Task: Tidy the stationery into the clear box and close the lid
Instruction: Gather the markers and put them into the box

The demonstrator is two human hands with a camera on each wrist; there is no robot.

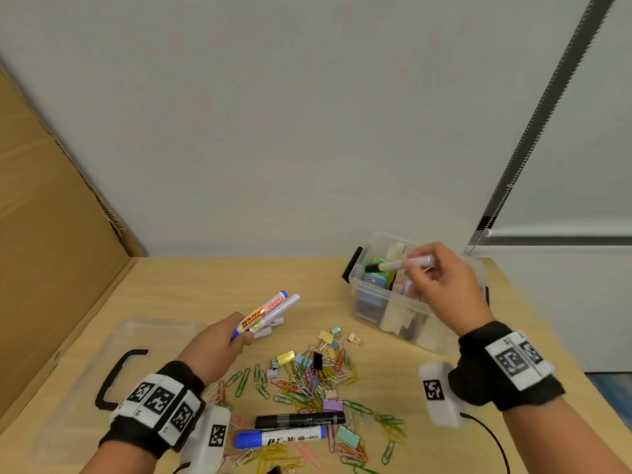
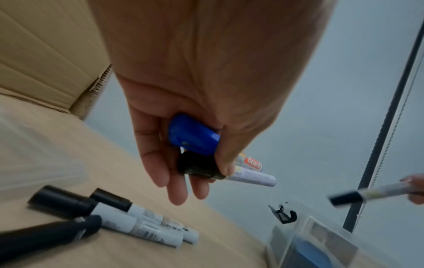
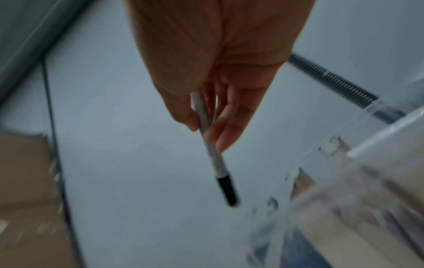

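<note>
Head View: Markers Held Over Bench and Clear Box

Head view showed the right hand (image 1: pixel 441 289) raised over the open clear box (image 1: pixel 386 313), fingers pinching a white marker with a black cap (image 1: pixel 400 265). The marker lay roughly level above the box opening, cap pointing left. The box stood on the bench (image 1: pixel 191 285) at the right rear and already held several items, including something blue and something green.

The left hand (image 1: pixel 219 340) was clamped round two markers (image 1: pixel 270 313), one blue-capped and one black-capped, with their barrels angled up and to the right. In the left wrist view, the caps sat against the palm, and more black-capped markers (image 2: pixel 128 217) lay on the bench beneath the hand.

The clear lid (image 1: pixel 102 371), with a black handle, lay flat on the bench at the left. A loose pile of coloured paper clips and binder clips (image 1: pixel 307 374) covered the bench centre. A black marker (image 1: pixel 301 420) and a blue-capped marker (image 1: pixel 280 438) lay side by side at the near edge.
</note>
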